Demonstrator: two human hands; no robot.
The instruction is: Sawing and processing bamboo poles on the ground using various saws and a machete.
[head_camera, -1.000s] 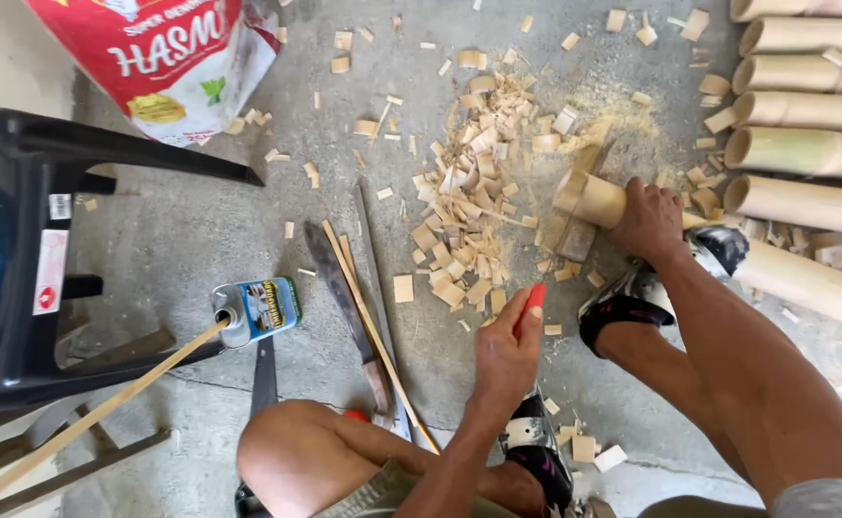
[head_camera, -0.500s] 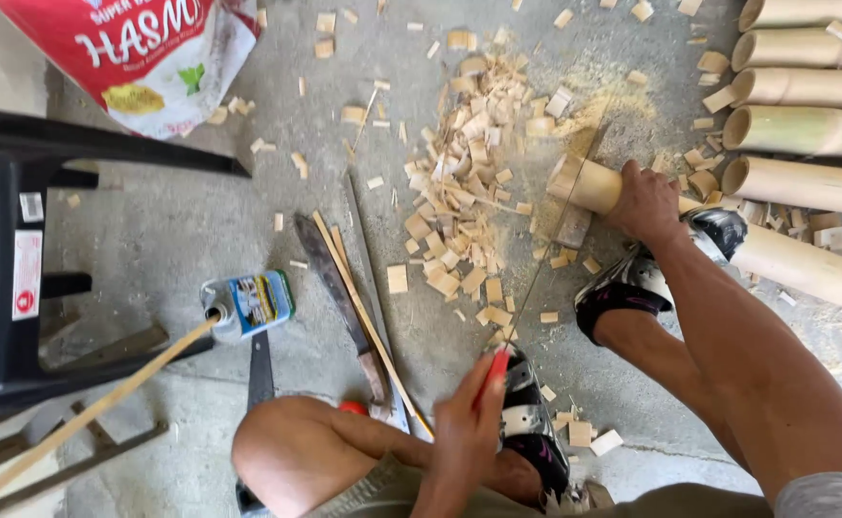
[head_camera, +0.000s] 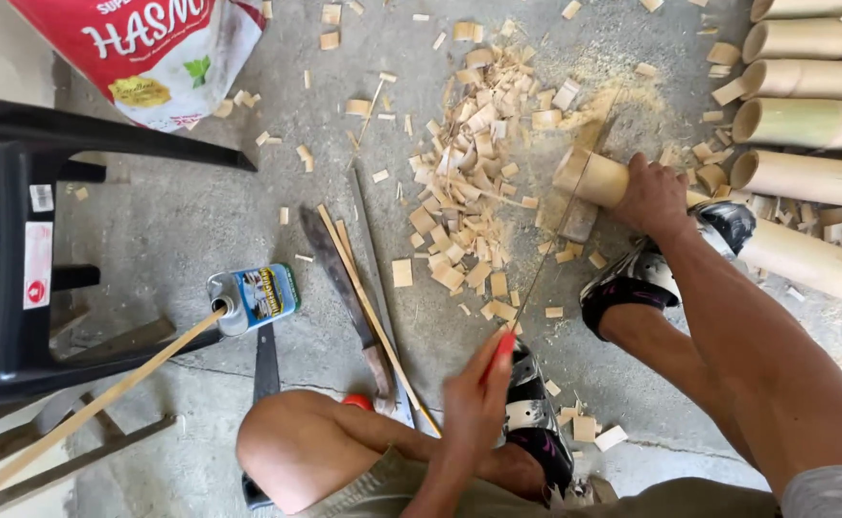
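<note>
A pale bamboo pole (head_camera: 589,176) lies on the concrete floor, its cut end resting on a small wooden block (head_camera: 579,223). My right hand (head_camera: 653,197) presses down on the pole just behind that end. My left hand (head_camera: 476,403) grips the red handle (head_camera: 502,347) of a thin saw. Its blade (head_camera: 560,225) runs up and to the right across the pole's end. My sandalled right foot (head_camera: 637,278) rests against the pole, and the other foot (head_camera: 536,427) is next to my left hand.
Wood chips and sawdust (head_camera: 469,182) cover the floor left of the pole. More bamboo poles (head_camera: 809,120) are stacked at right. A machete (head_camera: 344,288), thin slats (head_camera: 373,307), a small blue oil can (head_camera: 253,299), a black chair (head_camera: 18,259) and a red sack (head_camera: 152,48) lie at left.
My left hand has drawn the saw back toward me, from beside the chips to near my foot. My right hand stays on the pole.
</note>
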